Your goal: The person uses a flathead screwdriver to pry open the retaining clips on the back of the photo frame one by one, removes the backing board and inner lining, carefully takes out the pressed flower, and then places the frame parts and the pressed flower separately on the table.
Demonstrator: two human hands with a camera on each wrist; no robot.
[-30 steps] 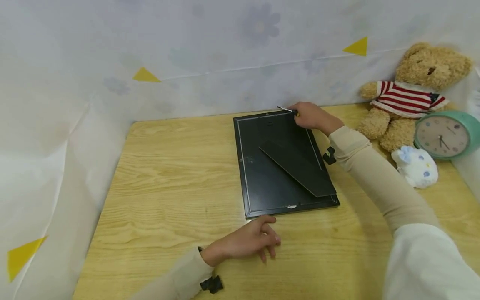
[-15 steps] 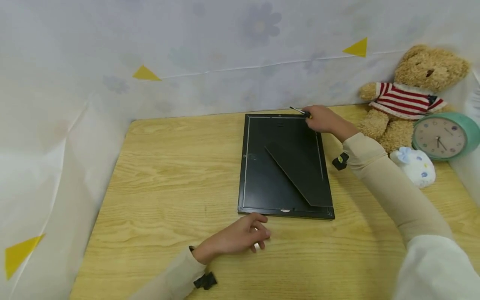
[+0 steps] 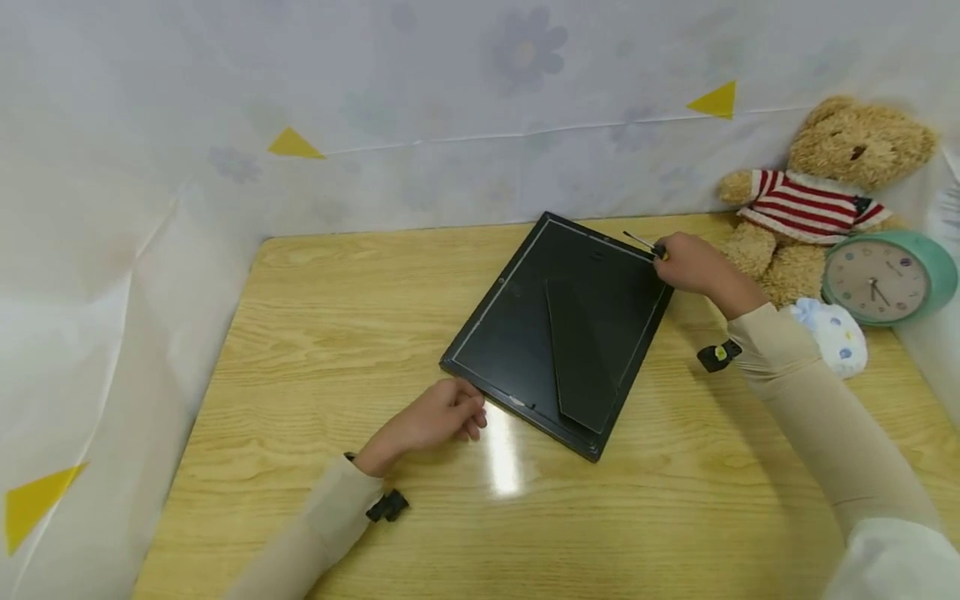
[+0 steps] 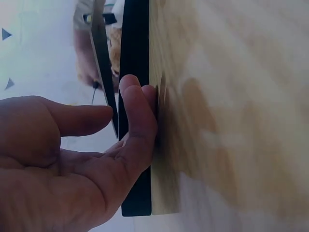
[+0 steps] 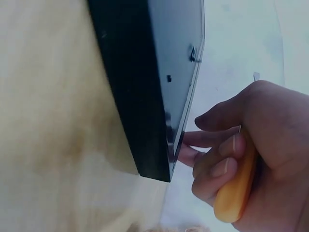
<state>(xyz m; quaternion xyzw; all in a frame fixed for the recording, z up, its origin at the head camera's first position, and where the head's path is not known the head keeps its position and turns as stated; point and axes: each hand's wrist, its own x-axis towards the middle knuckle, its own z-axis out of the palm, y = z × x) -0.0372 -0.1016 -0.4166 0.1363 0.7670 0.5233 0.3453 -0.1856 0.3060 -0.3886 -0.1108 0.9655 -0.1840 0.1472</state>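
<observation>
A black picture frame [image 3: 517, 333] lies back up and turned at an angle on the wooden table. Its stand flap [image 3: 581, 358] sticks up slightly from the back panel. My left hand [image 3: 438, 412] is at the near left edge, loosely bent fingers against the frame's side; in the left wrist view the thumb lies just over the back. At the far right corner, my right hand [image 3: 690, 262] grips a screwdriver [image 5: 236, 186] by its orange handle, with the thin metal shaft pointing away. Its forefinger reaches to the frame's corner in the right wrist view.
A teddy bear [image 3: 817, 200] in a striped sweater sits at the back right. Next to it stand a green clock [image 3: 930, 275] and a small white plush head [image 3: 836, 342]. A white patterned cloth wall [image 3: 420, 100] rises behind the table [image 3: 322, 333].
The frame has turned clockwise on the table, its near left corner swinging left and up. My left hand has moved left with that corner; my right hand, holding the screwdriver, has moved right and nearer.
</observation>
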